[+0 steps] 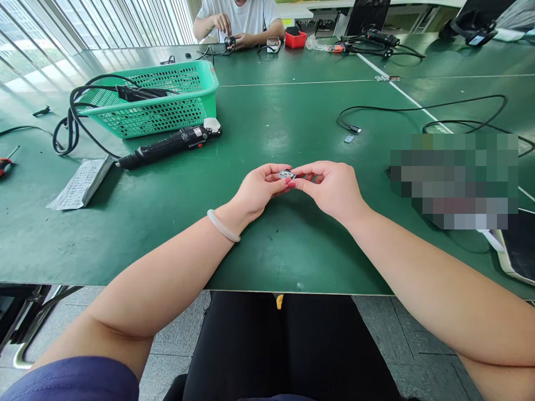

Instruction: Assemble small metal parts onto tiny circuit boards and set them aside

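Between the fingertips of both hands is a small grey-and-black part [286,174], which looks like a tiny circuit board; its details are too small to make out. My left hand [262,186] pinches it from the left side, a pale bangle on that wrist. From the right, my right hand [334,188] grips its edge with thumb and forefinger. The two hands meet just above the green table [267,250]. Beyond them to the right lie a cable plug [354,129] and a small flat grey piece [349,139].
A green basket [163,114] holds a black tool with a cable. Before it lie an electric screwdriver [167,146] and a paper-covered packet [83,184]. A blurred patch [455,181] and a dark-screened device [518,245] are at right. Across the table sits another person [239,22].
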`<state>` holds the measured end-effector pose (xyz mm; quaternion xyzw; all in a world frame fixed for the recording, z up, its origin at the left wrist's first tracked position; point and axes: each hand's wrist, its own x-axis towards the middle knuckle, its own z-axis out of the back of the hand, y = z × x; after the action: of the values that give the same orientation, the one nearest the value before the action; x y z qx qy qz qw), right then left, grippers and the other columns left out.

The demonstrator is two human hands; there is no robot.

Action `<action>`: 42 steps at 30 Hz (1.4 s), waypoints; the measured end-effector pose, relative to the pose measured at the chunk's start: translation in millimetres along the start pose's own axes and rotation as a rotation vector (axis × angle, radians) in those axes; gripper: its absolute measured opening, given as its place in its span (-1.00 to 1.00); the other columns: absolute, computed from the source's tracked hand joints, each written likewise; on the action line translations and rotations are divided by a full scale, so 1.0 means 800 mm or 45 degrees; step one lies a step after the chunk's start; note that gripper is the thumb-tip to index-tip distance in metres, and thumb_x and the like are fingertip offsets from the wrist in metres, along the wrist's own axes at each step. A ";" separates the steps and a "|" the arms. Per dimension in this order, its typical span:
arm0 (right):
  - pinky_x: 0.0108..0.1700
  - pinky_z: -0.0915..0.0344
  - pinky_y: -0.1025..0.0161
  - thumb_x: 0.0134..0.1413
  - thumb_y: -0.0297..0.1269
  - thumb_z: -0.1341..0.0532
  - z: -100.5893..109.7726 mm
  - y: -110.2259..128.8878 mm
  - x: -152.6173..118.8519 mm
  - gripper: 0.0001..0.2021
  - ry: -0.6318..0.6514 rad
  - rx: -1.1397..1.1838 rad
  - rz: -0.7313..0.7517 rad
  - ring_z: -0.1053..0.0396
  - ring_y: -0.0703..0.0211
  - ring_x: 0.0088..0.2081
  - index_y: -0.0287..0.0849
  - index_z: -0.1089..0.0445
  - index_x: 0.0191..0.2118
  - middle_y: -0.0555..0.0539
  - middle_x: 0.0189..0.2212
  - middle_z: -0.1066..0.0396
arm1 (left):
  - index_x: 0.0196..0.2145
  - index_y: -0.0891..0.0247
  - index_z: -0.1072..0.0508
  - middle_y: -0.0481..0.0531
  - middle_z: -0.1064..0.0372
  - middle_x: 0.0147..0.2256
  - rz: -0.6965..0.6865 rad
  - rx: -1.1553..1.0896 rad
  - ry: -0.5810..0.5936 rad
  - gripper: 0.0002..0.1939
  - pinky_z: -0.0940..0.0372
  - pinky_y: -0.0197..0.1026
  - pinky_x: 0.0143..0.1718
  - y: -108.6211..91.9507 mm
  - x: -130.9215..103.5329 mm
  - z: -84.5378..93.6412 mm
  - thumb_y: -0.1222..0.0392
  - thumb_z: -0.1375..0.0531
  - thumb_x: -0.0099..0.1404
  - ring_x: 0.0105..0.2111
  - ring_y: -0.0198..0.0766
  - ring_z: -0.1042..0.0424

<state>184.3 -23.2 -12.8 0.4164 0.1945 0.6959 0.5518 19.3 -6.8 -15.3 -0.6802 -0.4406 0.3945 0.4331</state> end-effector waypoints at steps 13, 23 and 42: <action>-0.32 -0.26 0.18 0.04 -0.14 -0.30 0.005 -0.008 0.005 -0.79 0.100 -0.060 0.037 -0.38 0.16 -0.39 -0.07 -0.62 -0.24 -0.06 -0.35 -0.57 | -0.24 0.36 -0.46 -0.01 -0.52 -0.37 0.015 0.041 -0.027 -0.83 -0.36 -0.15 0.00 0.000 0.004 0.003 0.48 -0.26 0.19 -0.35 -0.41 -0.50; -0.31 -0.21 0.19 0.07 -0.27 -0.24 -0.008 -0.024 0.016 -0.81 0.200 -0.205 0.163 -0.34 0.17 -0.36 -0.09 -0.60 -0.24 -0.06 -0.35 -0.53 | -0.28 0.32 -0.43 0.00 -0.49 -0.40 -0.128 0.644 -0.108 -0.80 -0.38 -0.15 -0.17 0.000 0.011 0.011 0.47 -0.28 0.12 -0.37 -0.31 -0.49; -0.27 -0.24 0.18 0.12 -0.32 -0.21 -0.017 -0.029 0.019 -0.79 0.229 -0.301 0.238 -0.36 0.12 -0.30 -0.09 -0.57 -0.17 -0.08 -0.29 -0.52 | -0.32 0.23 -0.44 0.03 -0.54 -0.31 -0.290 1.050 -0.153 -0.85 -0.33 -0.17 -0.16 0.001 0.015 0.020 0.36 -0.29 0.12 -0.30 -0.25 -0.49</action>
<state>187.3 0.5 -32.1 0.3009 0.1205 0.7966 0.5103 8.2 8.4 -23.1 -0.3730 -0.3428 0.5263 0.6829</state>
